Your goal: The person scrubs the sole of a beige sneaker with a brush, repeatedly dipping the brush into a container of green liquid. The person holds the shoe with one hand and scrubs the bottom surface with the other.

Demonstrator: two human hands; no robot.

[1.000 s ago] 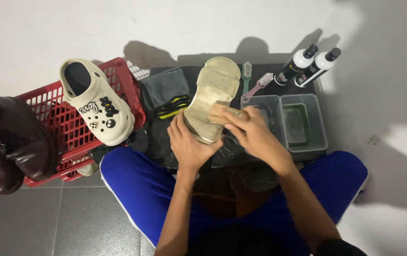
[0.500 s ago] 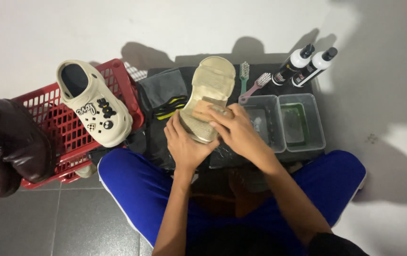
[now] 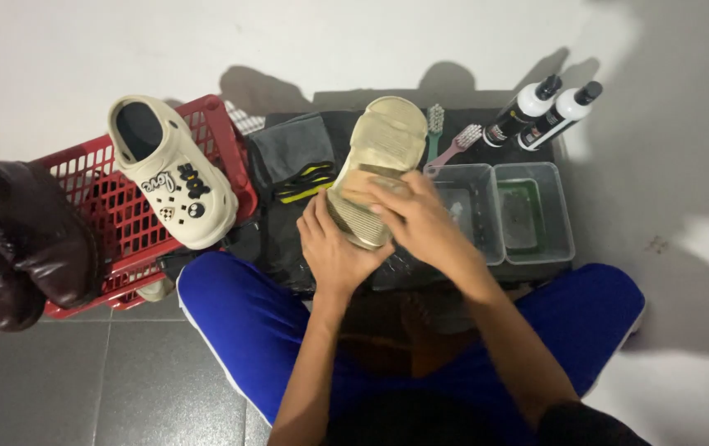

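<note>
I hold a cream clog point(image 3: 383, 144) sole-up over a dark mat, its ribbed sole facing me. My left hand point(image 3: 331, 252) grips its heel end from below. My right hand point(image 3: 419, 219) lies across the sole near the heel, fingers pressed flat on it; I cannot tell whether something is under them. The matching cream clog point(image 3: 174, 177) with small charms rests upright on the rim of a red plastic basket point(image 3: 119, 219) at the left.
Two dark brown leather shoes point(image 3: 16, 244) sit on the basket's left end. Two clear tubs point(image 3: 509, 211) stand right of the clog, one with green inside. Two toothbrushes point(image 3: 449, 140), two black-and-white bottles point(image 3: 540, 114) and a grey cloth point(image 3: 292, 149) lie behind. My blue-trousered legs are crossed below.
My right hand has slid leftward across the sole toward the heel. The held clog has tilted slightly. The left hand keeps its grip.
</note>
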